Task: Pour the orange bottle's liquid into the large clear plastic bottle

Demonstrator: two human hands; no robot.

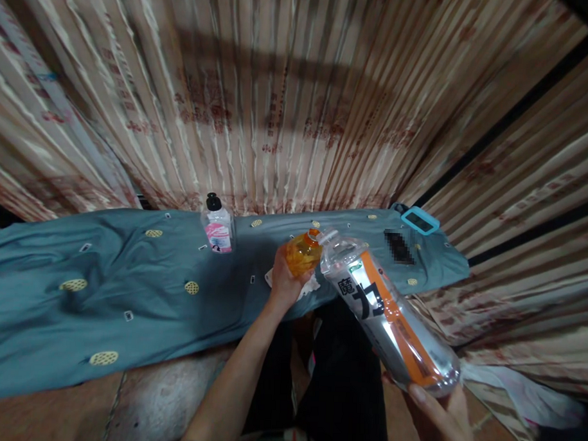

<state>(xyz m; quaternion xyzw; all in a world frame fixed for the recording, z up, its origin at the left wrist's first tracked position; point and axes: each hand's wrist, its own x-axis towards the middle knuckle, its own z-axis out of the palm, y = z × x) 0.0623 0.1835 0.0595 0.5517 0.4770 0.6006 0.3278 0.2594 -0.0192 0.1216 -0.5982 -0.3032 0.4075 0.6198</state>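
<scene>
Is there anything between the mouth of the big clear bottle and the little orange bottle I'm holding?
Nothing visible. The right hand tilts the large clear bottle so its open mouth sits right beside the top of the small orange bottle, held in the left hand. Whether they touch is unclear.

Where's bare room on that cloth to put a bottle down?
Free: the blue cloth left of the pink-label bottle, bare all the way out. Also a short stretch between that bottle and the left hand. Crowded: around the orange bottle, the big bottle and the blue case at the right end.
</scene>
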